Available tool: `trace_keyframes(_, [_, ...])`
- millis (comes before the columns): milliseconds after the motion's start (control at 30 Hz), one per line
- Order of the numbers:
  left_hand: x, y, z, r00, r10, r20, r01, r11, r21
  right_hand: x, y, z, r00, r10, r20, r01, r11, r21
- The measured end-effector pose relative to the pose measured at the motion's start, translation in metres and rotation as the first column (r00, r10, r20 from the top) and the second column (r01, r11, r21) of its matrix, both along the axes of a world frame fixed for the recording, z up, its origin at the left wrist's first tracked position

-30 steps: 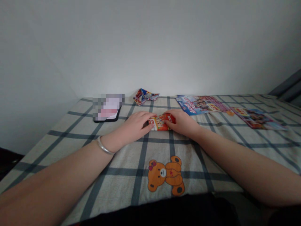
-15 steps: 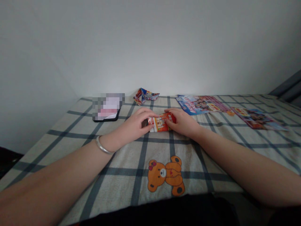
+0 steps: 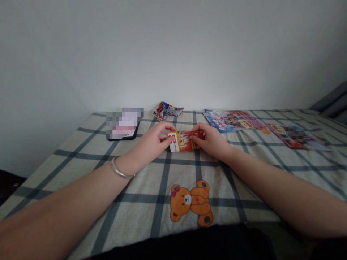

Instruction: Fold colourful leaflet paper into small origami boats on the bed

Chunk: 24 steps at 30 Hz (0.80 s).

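Note:
A small red and white printed card box (image 3: 185,141) with a castle picture lies on the checked cloth, its long side running left to right. My left hand (image 3: 159,136), with a silver bangle on the wrist, pinches the white left end between thumb and fingers. Around the red right end my right hand (image 3: 208,139) is closed, its thumb on the printed face and its fingers behind. The fingertips on the far side of the box are partly hidden.
Beyond my left hand lies a phone (image 3: 124,124), its screen pixelated. A crumpled colourful wrapper (image 3: 167,110) sits near the wall. Printed leaflets (image 3: 233,120) lie to the right on the checked cloth (image 3: 130,224), which bears a printed bear (image 3: 191,202).
The dark opening at the box's left end is now covered by a white end with red print. My left hand has shifted slightly left; my right hand still holds its end.

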<state>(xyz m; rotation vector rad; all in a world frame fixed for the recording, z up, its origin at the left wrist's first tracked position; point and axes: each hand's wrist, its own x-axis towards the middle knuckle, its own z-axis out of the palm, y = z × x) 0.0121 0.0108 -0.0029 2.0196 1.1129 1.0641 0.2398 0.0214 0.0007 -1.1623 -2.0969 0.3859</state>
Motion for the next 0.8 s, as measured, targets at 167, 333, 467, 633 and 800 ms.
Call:
trace_keyframes(167, [0.000, 0.001, -0.005, 0.999, -0.028, 0.044, 0.029, 0.999, -0.022, 0.000, 0.000, -0.001, 0.994, 0.058, -0.089, -0.060, 0.998, -0.021])
trace_keyframes(333, [0.000, 0.000, -0.005, 1.000, -0.024, -0.003, 0.024, 1.000, 0.013, -0.001, -0.001, -0.002, 0.983, 0.110, -0.146, -0.114, 0.993, -0.021])
trace_keyframes(467, [0.000, -0.003, 0.002, 0.993, 0.000, -0.122, 0.006, 0.999, 0.053, -0.001, 0.000, -0.003, 0.983, 0.088, -0.161, -0.089, 0.996, 0.001])
trace_keyframes(633, [0.000, -0.003, 0.006, 0.977, 0.054, -0.205, -0.033, 0.994, 0.100, -0.001, -0.002, 0.000, 0.987, 0.099, -0.129, -0.098, 0.995, 0.016])
trace_keyframes(800, [-0.001, -0.002, 0.005, 0.978, 0.053, -0.201, -0.032, 0.994, 0.108, -0.001, -0.003, 0.003, 0.987, 0.120, -0.104, -0.118, 0.993, 0.029])
